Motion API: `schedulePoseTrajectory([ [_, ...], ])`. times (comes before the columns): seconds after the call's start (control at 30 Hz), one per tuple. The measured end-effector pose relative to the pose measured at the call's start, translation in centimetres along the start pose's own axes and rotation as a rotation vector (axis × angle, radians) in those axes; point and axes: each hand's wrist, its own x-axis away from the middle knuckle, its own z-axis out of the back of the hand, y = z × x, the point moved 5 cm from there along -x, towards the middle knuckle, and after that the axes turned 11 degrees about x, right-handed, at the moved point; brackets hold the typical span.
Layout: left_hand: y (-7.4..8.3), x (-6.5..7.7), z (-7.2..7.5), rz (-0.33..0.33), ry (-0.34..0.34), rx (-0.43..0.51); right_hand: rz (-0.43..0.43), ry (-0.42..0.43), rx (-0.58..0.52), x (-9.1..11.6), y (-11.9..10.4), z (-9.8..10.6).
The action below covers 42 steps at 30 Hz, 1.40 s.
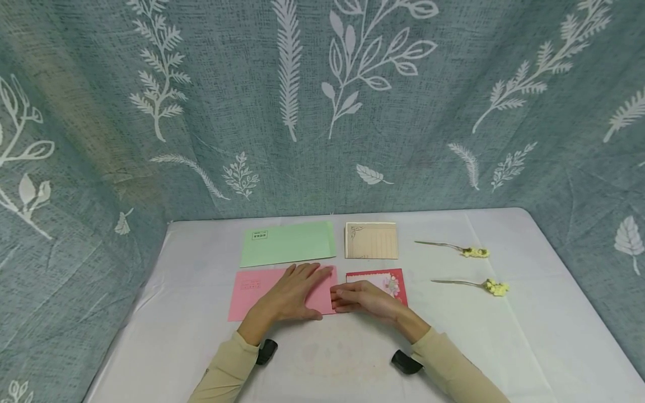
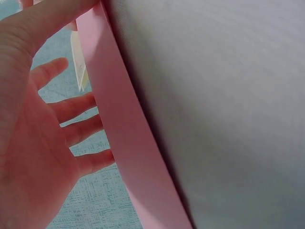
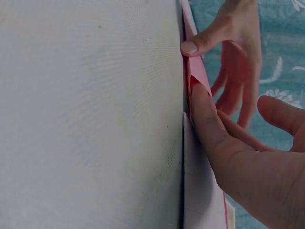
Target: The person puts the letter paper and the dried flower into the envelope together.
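A pink envelope [image 1: 247,296] lies flat on the white table. My left hand [image 1: 297,294] rests on its right part with fingers spread and the thumb at the near edge. At the envelope's right end, my right hand [image 1: 365,299] holds the edge between its digits. In the right wrist view, one right digit sits against a raised mouth of the envelope [image 3: 200,71], where a red inner face shows. Just right of it, partly under my right hand, is a red-bordered card [image 1: 373,277] with a white panel and printed flowers.
Behind the pink envelope lies a green envelope [image 1: 289,244]. A beige lined note card [image 1: 373,240] is beside it. Two yellow dried flowers [image 1: 475,252] with thin stems lie to the right. A patterned blue-green curtain [image 1: 302,168] closes off the table's far side.
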Motion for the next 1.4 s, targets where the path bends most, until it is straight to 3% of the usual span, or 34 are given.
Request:
schedulePoseTrajectory([
  [0.13,0.1,0.0,0.0,-0.001,0.002,0.000,-0.011,-0.011,-0.037,0.0,0.0,-0.1],
  [0.9,0.4,-0.2,0.3,-0.012,0.040,-0.005,0.048,0.002,-0.026,0.4,-0.4,0.2],
  [1.17,0.3,-0.2,0.4,-0.025,0.061,-0.012,0.035,0.094,0.031,1.6,-0.6,2.3],
  [1.4,0.2,-0.2,0.4,-0.028,0.064,-0.016,0.023,0.187,0.053,3.3,-0.7,5.3],
])
